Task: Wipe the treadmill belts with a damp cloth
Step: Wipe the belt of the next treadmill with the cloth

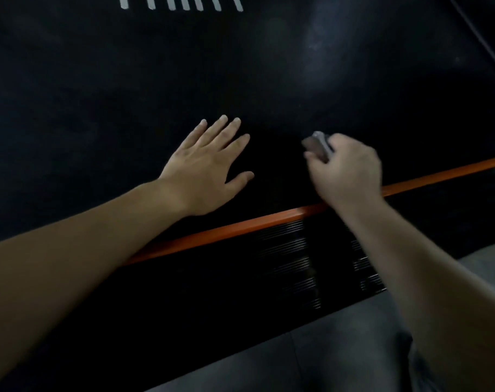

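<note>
Pressing left hand (204, 168) flat on treadmill belt (269, 66), palm down, fingers straight & a bit spread, thumb out to the side; nothing held. Gripping small grey cloth (315, 145) w/ right hand (345, 168), fingers curled round it, just beside left hand's thumb side, low over belt. Heavy motion blur there, so contact w/ belt vs hover just above: can't tell. Pale shiny edge on the wad, fold or sth else: can't tell either. Prob mid-wipe stroke, judging by blur + task.

Beyond both hands: wide black belt, faint pale smudges up & to the right of right hand, white stripes (184, 2) well past left fingertips. Under both wrists: orange strip (240, 224) along belt edge, then ribbed black side rail (283, 264) nearer the body, grey floor (354, 349) below right forearm.

Handling guess: cloth soft, light, limp; damp, so slightly grippy on rubber; nothing fragile. Best bunched in palm w/ a flat pad underneath, pressed down w/ fingertips. Not by a corner: likely to drag & fold over. Belt prob textured, may creep under a push; flat left hand prob there as brace against that. Most of belt beyond hands prob not yet wiped, going by smudges.
</note>
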Demonstrator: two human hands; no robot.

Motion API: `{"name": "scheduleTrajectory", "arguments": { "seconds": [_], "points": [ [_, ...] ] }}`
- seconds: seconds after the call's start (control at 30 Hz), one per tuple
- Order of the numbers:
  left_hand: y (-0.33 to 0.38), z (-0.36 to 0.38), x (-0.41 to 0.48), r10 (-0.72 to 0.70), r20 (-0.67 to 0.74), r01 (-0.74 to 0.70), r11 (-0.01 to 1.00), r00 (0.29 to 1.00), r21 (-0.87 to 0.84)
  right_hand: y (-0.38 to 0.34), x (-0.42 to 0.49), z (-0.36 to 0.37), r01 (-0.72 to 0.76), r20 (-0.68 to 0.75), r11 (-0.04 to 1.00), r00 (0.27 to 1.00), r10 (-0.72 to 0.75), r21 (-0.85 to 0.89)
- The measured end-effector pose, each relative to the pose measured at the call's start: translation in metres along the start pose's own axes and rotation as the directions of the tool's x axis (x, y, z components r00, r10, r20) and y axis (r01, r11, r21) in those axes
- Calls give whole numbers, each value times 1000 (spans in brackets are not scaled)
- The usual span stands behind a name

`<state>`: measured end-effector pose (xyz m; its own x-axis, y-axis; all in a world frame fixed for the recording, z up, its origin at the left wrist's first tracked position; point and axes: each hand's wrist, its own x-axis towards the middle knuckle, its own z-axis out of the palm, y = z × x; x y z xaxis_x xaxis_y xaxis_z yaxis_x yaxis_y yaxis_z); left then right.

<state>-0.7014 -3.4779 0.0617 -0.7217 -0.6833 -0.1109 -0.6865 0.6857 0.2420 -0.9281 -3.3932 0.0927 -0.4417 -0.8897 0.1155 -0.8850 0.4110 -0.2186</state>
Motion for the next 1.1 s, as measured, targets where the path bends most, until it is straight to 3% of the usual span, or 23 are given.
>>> {"name": "scheduleTrajectory", "arguments": {
  "seconds": [0.07, 0.13, 0.2, 0.3, 0.4, 0.47, 0.53, 0.6, 0.7, 0.73, 0.8, 0.87, 0.93, 1.0, 1.1],
  "points": [
    [-12, -2, -13, -20, -2, 20, 1000, 1000, 18, -34, -12, 14, 124, 43, 988, 991, -129, 95],
    [-26, -3, -28, -65, 3, 65, 998, 998, 26, -39, -4, 17, 146, 38, 988, 988, -148, 42],
    [-39, -4, -42, -110, 0, 110, 993, 994, 34, -25, 18, 14, 36, -23, 999, 999, -37, -35],
    [-52, -4, -54, -173, -2, 173, 984, 985, 32, -32, 32, 18, -142, -116, 990, 984, 138, -20],
    [-59, -2, -60, -218, -9, 218, 975, 976, 35, -90, -2, 38, 91, -33, 990, 996, -88, 105],
    [-67, -1, -66, -221, -24, 222, 974, 975, 47, -111, -23, 39, 327, 55, 924, 938, -343, 197],
    [-74, -1, -74, -205, -28, 206, 977, 978, 49, -100, -12, 30, 420, 122, 895, 891, -438, 148],
    [-78, -1, -78, -194, -26, 195, 980, 981, 37, -70, 10, 21, 370, 98, 928, 923, -373, 40],
    [-75, 1, -79, -214, -33, 215, 976, 976, 39, -40, 19, 10, 36, 22, 999, 999, -36, 6],
    [-75, 2, -79, -223, -35, 225, 974, 974, 43, -46, 13, 15, 31, 1, 999, 1000, -31, 31],
    [-73, 3, -78, -219, -37, 221, 974, 975, 47, -73, -7, 27, 152, 41, 983, 987, -156, 100],
    [-74, 4, -79, -216, -39, 218, 974, 976, 58, -99, -27, 29, 347, 153, 912, 911, -383, 221],
    [-74, 4, -80, -216, -40, 219, 974, 975, 61, -91, -28, 20, 458, 217, 860, 837, -502, 225],
    [-75, 5, -80, -215, -36, 217, 973, 976, 78, -49, -14, 8, 407, 183, 906, 888, -421, 113],
    [-74, 5, -79, -214, -23, 216, 972, 976, 90, 3, -4, -10, 88, 93, 995, 992, -83, -50]
  ]
}}
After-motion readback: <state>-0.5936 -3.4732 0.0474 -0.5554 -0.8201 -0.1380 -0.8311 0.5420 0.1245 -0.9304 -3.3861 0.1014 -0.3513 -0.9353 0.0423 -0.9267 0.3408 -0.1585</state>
